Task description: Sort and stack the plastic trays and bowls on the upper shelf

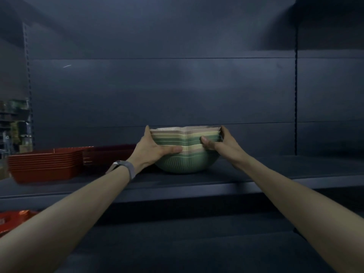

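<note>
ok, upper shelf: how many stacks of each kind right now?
Bowls: 1, the bowl stack, held between left hand and right hand
Trays: 2, front tray stack and darker back tray stack
Total: 3 stacks

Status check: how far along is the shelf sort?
Done: red trays sit stacked on the upper shelf, left side. In hand: left hand and right hand grip the nested bowl stack, seemingly resting on that shelf. Left: let go of the bowls; a red item at lower left may need sorting, unclear.
</note>
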A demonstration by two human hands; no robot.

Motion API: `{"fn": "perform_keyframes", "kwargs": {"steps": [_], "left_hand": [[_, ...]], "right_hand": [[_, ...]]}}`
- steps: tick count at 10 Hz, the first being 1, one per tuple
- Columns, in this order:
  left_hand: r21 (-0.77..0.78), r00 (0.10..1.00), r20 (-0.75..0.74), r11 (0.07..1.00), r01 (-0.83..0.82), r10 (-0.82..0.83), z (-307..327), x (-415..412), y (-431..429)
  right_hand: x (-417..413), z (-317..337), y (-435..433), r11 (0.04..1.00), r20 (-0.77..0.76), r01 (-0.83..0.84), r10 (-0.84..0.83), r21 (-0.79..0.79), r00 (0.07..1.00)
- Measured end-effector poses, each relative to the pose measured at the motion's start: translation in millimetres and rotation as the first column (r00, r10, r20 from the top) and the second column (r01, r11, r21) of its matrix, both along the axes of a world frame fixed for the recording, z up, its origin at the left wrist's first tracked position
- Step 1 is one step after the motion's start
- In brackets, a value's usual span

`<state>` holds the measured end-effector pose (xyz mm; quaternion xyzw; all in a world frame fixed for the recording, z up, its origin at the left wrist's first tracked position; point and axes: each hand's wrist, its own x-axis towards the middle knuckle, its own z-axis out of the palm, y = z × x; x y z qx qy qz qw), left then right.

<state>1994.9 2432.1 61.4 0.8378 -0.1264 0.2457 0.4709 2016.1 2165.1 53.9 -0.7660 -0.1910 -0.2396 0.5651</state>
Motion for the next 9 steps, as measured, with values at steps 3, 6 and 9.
{"fn": "perform_keyframes", "kwargs": {"steps": [3, 6, 9], "left_hand": [[-0.041, 0.989, 0.148, 0.999, 0.032, -0.026, -25, -5, -10], [-0.028, 0.995, 0.085, 0.999, -0.040, 0.042, -34, -33, -14], [-0.428, 0.994, 0.024, 0.900, -0.087, 0.108, -64, -55, 13]], "right_hand": [[-8, -15, 21, 0.985, 0.110, 0.123, -0.110, -0.122, 0.988], [-36, -16, 26, 0.985, -0.010, 0.146, -0.147, -0.090, 0.989], [-83, -49, 39, 0.960, -0.018, 0.273, -0.272, 0.067, 0.962]]}}
